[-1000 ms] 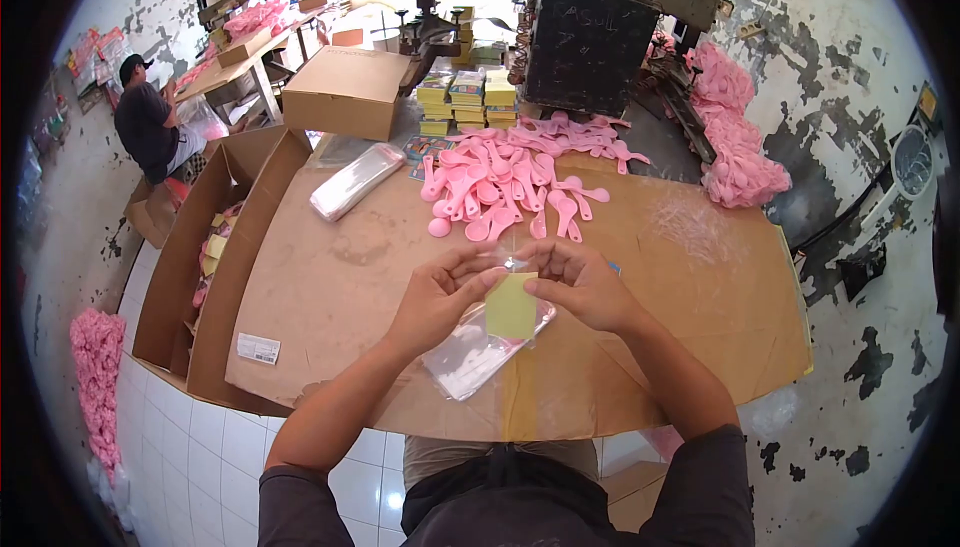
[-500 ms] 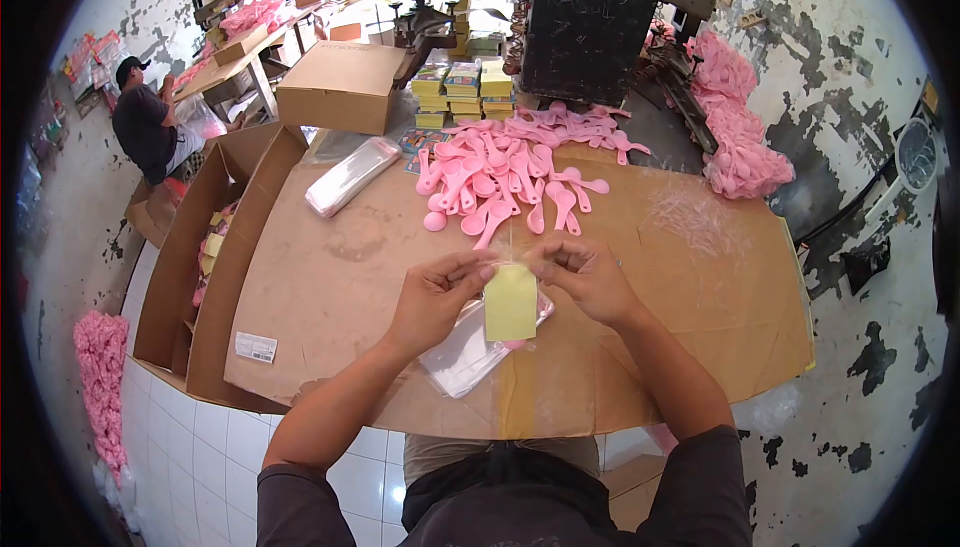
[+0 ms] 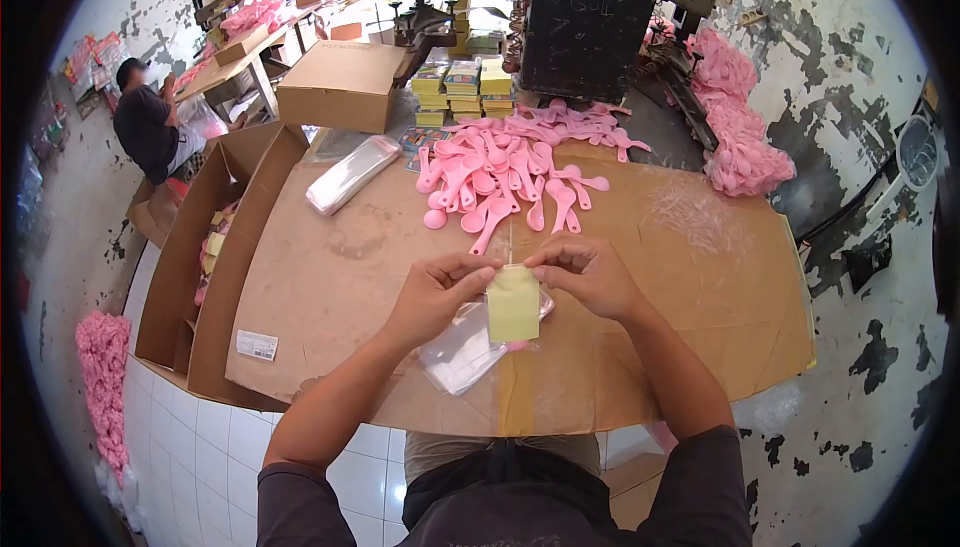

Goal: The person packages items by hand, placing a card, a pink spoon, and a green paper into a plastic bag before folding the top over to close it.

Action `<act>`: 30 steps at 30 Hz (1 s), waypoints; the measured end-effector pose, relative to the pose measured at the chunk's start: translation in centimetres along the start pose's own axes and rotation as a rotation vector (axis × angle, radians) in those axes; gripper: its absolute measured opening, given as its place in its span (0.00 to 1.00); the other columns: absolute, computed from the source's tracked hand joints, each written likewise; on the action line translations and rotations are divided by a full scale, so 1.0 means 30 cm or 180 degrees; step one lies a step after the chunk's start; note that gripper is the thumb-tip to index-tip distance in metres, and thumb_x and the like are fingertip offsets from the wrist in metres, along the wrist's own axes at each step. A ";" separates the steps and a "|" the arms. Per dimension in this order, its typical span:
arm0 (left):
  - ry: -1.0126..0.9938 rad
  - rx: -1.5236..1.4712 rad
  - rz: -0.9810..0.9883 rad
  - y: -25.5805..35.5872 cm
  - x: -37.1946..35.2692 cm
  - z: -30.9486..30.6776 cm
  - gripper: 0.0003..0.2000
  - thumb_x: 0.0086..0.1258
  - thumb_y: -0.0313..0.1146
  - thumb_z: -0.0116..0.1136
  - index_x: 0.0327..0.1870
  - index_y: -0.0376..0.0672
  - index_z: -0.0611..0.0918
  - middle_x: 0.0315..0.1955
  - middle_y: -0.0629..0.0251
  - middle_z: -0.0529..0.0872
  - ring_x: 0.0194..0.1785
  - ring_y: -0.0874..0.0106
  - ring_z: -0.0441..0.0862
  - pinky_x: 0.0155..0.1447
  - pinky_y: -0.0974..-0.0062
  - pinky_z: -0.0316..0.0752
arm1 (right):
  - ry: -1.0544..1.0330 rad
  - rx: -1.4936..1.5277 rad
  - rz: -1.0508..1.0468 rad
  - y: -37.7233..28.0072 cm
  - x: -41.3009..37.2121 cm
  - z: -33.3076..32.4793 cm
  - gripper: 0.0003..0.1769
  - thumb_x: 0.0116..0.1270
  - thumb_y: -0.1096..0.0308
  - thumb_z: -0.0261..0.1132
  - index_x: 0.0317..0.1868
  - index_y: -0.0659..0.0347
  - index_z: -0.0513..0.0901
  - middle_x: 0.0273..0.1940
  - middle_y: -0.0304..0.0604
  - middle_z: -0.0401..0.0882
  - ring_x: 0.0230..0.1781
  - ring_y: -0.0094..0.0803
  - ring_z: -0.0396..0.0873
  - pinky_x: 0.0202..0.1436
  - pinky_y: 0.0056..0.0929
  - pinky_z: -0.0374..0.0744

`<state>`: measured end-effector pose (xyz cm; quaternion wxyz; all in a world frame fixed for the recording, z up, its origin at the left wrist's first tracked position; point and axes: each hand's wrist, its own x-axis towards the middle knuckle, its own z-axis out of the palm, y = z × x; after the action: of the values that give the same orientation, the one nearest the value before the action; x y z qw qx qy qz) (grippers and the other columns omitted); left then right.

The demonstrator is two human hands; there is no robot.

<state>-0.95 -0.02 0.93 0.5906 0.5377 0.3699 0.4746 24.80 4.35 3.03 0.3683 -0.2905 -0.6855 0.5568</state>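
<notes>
Between my two hands hangs a small clear plastic bag [image 3: 514, 309] with a yellow card inside and a bit of pink showing at its bottom. My left hand [image 3: 445, 292] pinches the bag's upper left corner. At the upper right corner, my right hand [image 3: 585, 275] pinches it between thumb and fingers. Below lies a stack of clear plastic bags [image 3: 462, 352], partly covered by the held bag. Just beyond my hands is a heap of pink measuring spoons [image 3: 490, 172] on the cardboard-covered table [image 3: 340, 277].
Another bundle of clear bags [image 3: 352, 175] lies left of the spoons. Card stacks [image 3: 447, 87] and a closed carton [image 3: 340, 82] stand behind. An open box [image 3: 215, 257] flanks the table's left side. A black machine box [image 3: 580, 32] rises at the back. A person [image 3: 150, 122] sits far left.
My fingers have drawn closer together along the bag's top edge, now pinching both upper corners. The bag has shifted slightly to the right.
</notes>
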 end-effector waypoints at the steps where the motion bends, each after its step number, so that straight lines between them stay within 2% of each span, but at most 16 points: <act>1: -0.0034 -0.0006 -0.0015 -0.001 0.001 -0.001 0.13 0.81 0.29 0.60 0.60 0.33 0.85 0.50 0.58 0.91 0.51 0.75 0.88 0.56 0.73 0.85 | -0.0013 -0.0008 0.0000 0.000 0.000 0.000 0.09 0.75 0.75 0.69 0.51 0.68 0.88 0.45 0.38 0.84 0.48 0.22 0.84 0.52 0.24 0.82; 6: -0.0142 -0.0059 -0.0042 -0.003 0.005 -0.001 0.14 0.82 0.28 0.59 0.63 0.32 0.83 0.52 0.60 0.91 0.51 0.77 0.87 0.57 0.76 0.84 | -0.0040 0.0066 0.0026 0.037 0.004 -0.012 0.14 0.75 0.76 0.68 0.59 0.67 0.83 0.49 0.40 0.85 0.49 0.24 0.84 0.53 0.24 0.82; 10: 0.0030 0.0080 0.0042 -0.015 0.008 -0.001 0.14 0.82 0.27 0.58 0.64 0.33 0.83 0.53 0.60 0.90 0.52 0.77 0.87 0.57 0.76 0.84 | -0.0024 0.0019 0.0007 -0.002 -0.006 0.021 0.19 0.75 0.78 0.67 0.64 0.68 0.79 0.50 0.41 0.86 0.50 0.24 0.84 0.53 0.24 0.82; 15: 0.0195 -0.0074 0.0150 0.009 0.012 -0.011 0.15 0.82 0.28 0.59 0.64 0.33 0.82 0.51 0.59 0.90 0.54 0.74 0.88 0.58 0.75 0.84 | -0.0462 -0.0077 0.0300 -0.010 -0.012 0.016 0.21 0.75 0.78 0.67 0.67 0.67 0.77 0.50 0.40 0.86 0.49 0.24 0.84 0.53 0.24 0.82; 18: 0.0498 -0.0207 0.0779 0.021 0.014 0.051 0.15 0.81 0.31 0.61 0.63 0.34 0.82 0.49 0.61 0.90 0.53 0.74 0.88 0.58 0.74 0.85 | -0.0520 0.0122 0.0230 -0.020 -0.003 0.009 0.21 0.75 0.78 0.67 0.67 0.67 0.78 0.50 0.40 0.86 0.49 0.24 0.84 0.53 0.25 0.82; 21: -0.0317 0.0190 0.0012 0.029 -0.001 -0.023 0.16 0.79 0.31 0.64 0.63 0.36 0.83 0.47 0.62 0.90 0.51 0.74 0.88 0.55 0.72 0.86 | -0.0453 0.0340 0.0170 -0.036 0.005 -0.009 0.19 0.76 0.77 0.66 0.65 0.67 0.79 0.51 0.40 0.86 0.50 0.23 0.83 0.54 0.26 0.82; 22: -0.0258 0.0240 0.0011 0.041 -0.004 -0.041 0.16 0.79 0.32 0.64 0.62 0.36 0.83 0.47 0.62 0.91 0.50 0.75 0.88 0.53 0.72 0.87 | -0.0416 0.0402 0.0173 -0.042 0.009 -0.021 0.19 0.77 0.76 0.66 0.65 0.67 0.79 0.51 0.39 0.86 0.50 0.23 0.83 0.54 0.26 0.82; 24: -0.0142 0.0346 0.0016 0.082 -0.002 -0.079 0.15 0.79 0.32 0.64 0.60 0.36 0.83 0.46 0.63 0.91 0.48 0.75 0.88 0.49 0.72 0.87 | -0.0123 -0.0077 0.0185 -0.057 0.023 -0.062 0.17 0.77 0.73 0.66 0.62 0.67 0.81 0.51 0.40 0.86 0.49 0.25 0.84 0.54 0.28 0.82; 25: 0.0100 0.0279 0.0166 0.097 -0.002 -0.117 0.13 0.79 0.33 0.63 0.58 0.37 0.84 0.48 0.62 0.90 0.47 0.75 0.88 0.46 0.73 0.87 | 0.0030 -0.0316 0.0192 -0.064 0.025 -0.088 0.16 0.77 0.71 0.67 0.61 0.67 0.82 0.51 0.41 0.87 0.49 0.26 0.85 0.54 0.29 0.82; 27: 0.0993 -0.0319 0.1030 0.089 0.007 -0.241 0.12 0.81 0.32 0.60 0.59 0.38 0.83 0.51 0.61 0.89 0.48 0.75 0.88 0.47 0.74 0.87 | 0.0368 -0.1575 0.0114 -0.061 0.019 -0.160 0.16 0.75 0.66 0.69 0.58 0.65 0.85 0.51 0.43 0.87 0.49 0.32 0.86 0.55 0.31 0.82; 28: 0.1630 -0.0727 0.1480 0.129 0.002 -0.276 0.16 0.84 0.33 0.54 0.65 0.37 0.79 0.59 0.58 0.85 0.56 0.71 0.86 0.55 0.72 0.86 | 0.0536 -0.2202 0.0067 -0.050 0.013 -0.196 0.17 0.74 0.63 0.69 0.57 0.65 0.86 0.50 0.45 0.87 0.49 0.35 0.86 0.55 0.33 0.82; 29: 0.2124 -0.0934 0.1997 0.176 0.001 -0.306 0.19 0.88 0.40 0.46 0.70 0.37 0.74 0.65 0.57 0.81 0.64 0.68 0.82 0.64 0.68 0.82 | 0.0626 -0.2449 0.0020 -0.020 0.002 -0.229 0.18 0.73 0.63 0.70 0.57 0.64 0.86 0.50 0.45 0.86 0.50 0.36 0.85 0.54 0.33 0.82; 30: 0.2290 -0.1034 0.2240 0.236 -0.012 -0.299 0.23 0.89 0.45 0.41 0.72 0.36 0.72 0.70 0.55 0.77 0.69 0.67 0.79 0.68 0.66 0.80 | 0.0719 -0.2692 -0.0022 0.022 -0.015 -0.258 0.18 0.71 0.63 0.71 0.57 0.64 0.86 0.49 0.46 0.85 0.50 0.37 0.85 0.53 0.33 0.82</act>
<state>-10.70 1.98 6.56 0.3070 0.3340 0.2680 0.8499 31.47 8.38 3.15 0.2914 -0.4725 -0.8096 0.1906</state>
